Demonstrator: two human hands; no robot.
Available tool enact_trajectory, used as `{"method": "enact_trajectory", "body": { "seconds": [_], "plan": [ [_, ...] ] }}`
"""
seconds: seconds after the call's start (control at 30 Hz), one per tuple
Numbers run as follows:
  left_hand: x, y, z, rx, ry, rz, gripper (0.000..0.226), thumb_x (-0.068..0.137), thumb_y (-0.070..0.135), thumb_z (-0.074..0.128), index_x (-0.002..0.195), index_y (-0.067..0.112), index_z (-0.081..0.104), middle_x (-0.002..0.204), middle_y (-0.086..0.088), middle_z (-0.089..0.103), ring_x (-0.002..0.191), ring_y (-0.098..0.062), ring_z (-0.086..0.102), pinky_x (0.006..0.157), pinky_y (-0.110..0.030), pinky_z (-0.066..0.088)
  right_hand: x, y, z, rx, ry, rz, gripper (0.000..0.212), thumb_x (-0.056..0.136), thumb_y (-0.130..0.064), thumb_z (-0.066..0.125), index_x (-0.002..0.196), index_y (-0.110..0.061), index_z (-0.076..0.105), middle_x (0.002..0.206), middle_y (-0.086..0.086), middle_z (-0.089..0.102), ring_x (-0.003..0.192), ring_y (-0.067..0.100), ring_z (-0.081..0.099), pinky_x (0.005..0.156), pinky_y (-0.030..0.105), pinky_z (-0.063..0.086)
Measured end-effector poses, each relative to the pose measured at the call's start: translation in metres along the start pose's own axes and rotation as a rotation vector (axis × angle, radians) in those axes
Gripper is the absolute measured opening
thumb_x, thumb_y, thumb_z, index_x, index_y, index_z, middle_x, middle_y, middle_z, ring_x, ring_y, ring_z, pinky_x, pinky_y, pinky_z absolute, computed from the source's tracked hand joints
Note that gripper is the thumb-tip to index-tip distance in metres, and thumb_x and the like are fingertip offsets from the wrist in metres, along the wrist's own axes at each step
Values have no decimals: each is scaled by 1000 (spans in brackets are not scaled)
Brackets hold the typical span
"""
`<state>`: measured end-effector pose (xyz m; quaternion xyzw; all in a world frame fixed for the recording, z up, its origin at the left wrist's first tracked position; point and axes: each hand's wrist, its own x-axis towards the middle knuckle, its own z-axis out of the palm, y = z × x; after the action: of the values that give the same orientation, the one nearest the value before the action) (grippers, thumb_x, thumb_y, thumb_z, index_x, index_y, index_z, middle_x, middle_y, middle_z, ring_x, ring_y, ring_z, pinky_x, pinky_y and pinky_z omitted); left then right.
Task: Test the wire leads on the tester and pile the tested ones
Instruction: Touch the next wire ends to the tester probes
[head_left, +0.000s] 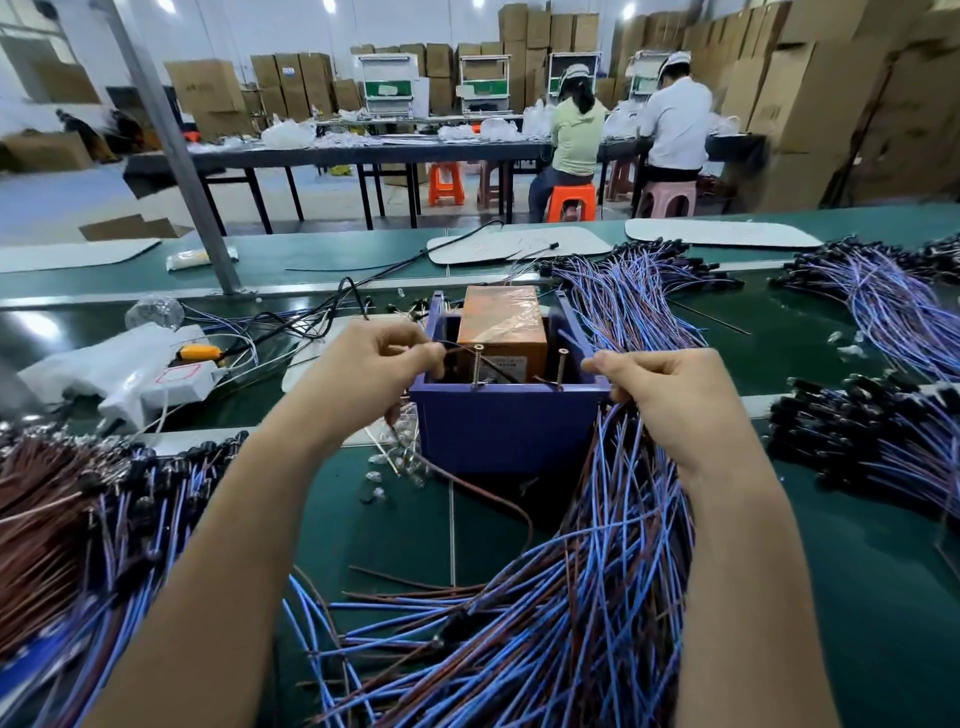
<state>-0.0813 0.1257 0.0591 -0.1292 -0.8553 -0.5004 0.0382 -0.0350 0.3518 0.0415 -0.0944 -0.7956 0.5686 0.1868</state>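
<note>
**Hand state.** The left hand (371, 364) has its fingers curled, with thumb and forefinger pinching a single wire lead (451, 347). The lead runs from the fingertips toward the left screw (477, 364) on the rim of the tester (498, 426), the blue box directly between the two hands. The right hand (662, 397) is clenched round the upper part of a bundle (613, 545) of blue and brown leads. The bundle hangs below the wrist and fans out across the belt (857, 597) toward the person.

**Handling.** Each lead is judged light, thin and limp, so it will sag and swing where unsupported. Take hold close to the end to be tested; a pinch should suffice. The insulation looks smooth and may slip through a loose pinch. The bundle is soft and tangles readily, so draw one lead out along its length, not sideways. The right screw (562, 368), just inside the right thumb, is a bare upright post on which leads can snag.

**Not determinable.**
- Whether the lead end touches the left screw: fingertips and blur obscure the contact.
- The lead's far end: it is lost below the left hand, among small clear parts (400, 457) too small to identify.
- The test result: the orange block (501, 325) beyond the hands shows no readable indicator.
- Which heap holds tested leads: one heap (67, 525) lies outboard of the left forearm, and further heaps (883, 312) lie beyond and outboard of the right hand, partly cut off by the frame edge
</note>
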Motion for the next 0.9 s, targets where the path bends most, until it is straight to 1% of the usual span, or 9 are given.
{"method": "enact_trajectory", "body": {
  "seconds": [0.1, 0.17, 0.23, 0.3, 0.37, 0.53, 0.63, 0.77, 0.9],
  "plan": [
    [5, -13, -4, 151, -28, -21, 25, 89, 23, 63, 67, 13, 68, 45, 8, 43, 40, -9, 37, 44, -19, 37, 4, 7, 2, -90, 8, 26, 15, 81, -28, 74, 68, -20, 75, 55, -7, 59, 61, 11, 51, 62, 27, 41],
    [7, -16, 0, 182, -13, -21, 25, 88, 25, 63, 67, 15, 69, 48, 7, 43, 45, -12, 37, 52, -26, 38, 6, 12, 4, -133, 34, 29, 17, 80, -27, 74, 63, -24, 71, 60, -7, 63, 68, 15, 58, 68, 29, 43],
    [8, -17, 5, 194, 18, 1, 25, 88, 26, 63, 67, 15, 70, 47, 9, 42, 45, -9, 36, 56, -28, 38, 8, 15, 7, -162, 56, 29, 16, 80, -27, 74, 65, -26, 70, 65, -8, 66, 75, 17, 61, 71, 28, 44],
    [8, -16, 8, 202, 44, 14, 25, 89, 27, 62, 68, 15, 69, 42, 11, 41, 42, -4, 33, 55, -28, 36, 9, 16, 9, -185, 80, 18, 14, 81, -29, 74, 68, -28, 70, 69, -7, 68, 78, 18, 63, 74, 30, 47],
    [9, -16, 9, 214, 57, 16, 25, 89, 27, 62, 69, 15, 69, 40, 11, 40, 40, -4, 34, 53, -27, 33, 10, 17, 10, -191, 104, 1, 13, 81, -30, 74, 69, -28, 69, 70, -8, 68, 78, 17, 62, 75, 30, 48],
    [9, -17, 5, 242, 94, -5, 24, 89, 30, 61, 70, 18, 69, 40, 12, 41, 41, -4, 38, 54, -27, 34, 10, 18, 12, -197, 157, -16, 12, 81, -29, 74, 70, -27, 69, 65, -15, 62, 67, 4, 57, 69, 25, 41],
    [9, -17, 3, 248, 106, -10, 24, 89, 30, 61, 70, 18, 69, 42, 10, 43, 43, -5, 39, 56, -27, 36, 11, 18, 14, -191, 184, -19, 14, 81, -28, 74, 69, -28, 67, 66, -13, 63, 73, 14, 61, 70, 26, 44],
    [9, -17, 2, 246, 111, -11, 24, 90, 29, 61, 71, 17, 69, 48, 6, 45, 48, -12, 41, 58, -28, 38, 11, 18, 15, -198, 200, -20, 12, 81, -30, 73, 71, -28, 67, 73, -4, 66, 78, 18, 61, 73, 30, 48],
    [9, -17, 3, 248, 112, -15, 23, 89, 30, 62, 71, 18, 70, 46, 8, 43, 44, -6, 38, 53, -25, 35, 11, 19, 13, -185, 248, 13, 16, 81, -28, 73, 67, -29, 65, 65, -12, 62, 71, 16, 58, 68, 26, 41]
  ]
}}
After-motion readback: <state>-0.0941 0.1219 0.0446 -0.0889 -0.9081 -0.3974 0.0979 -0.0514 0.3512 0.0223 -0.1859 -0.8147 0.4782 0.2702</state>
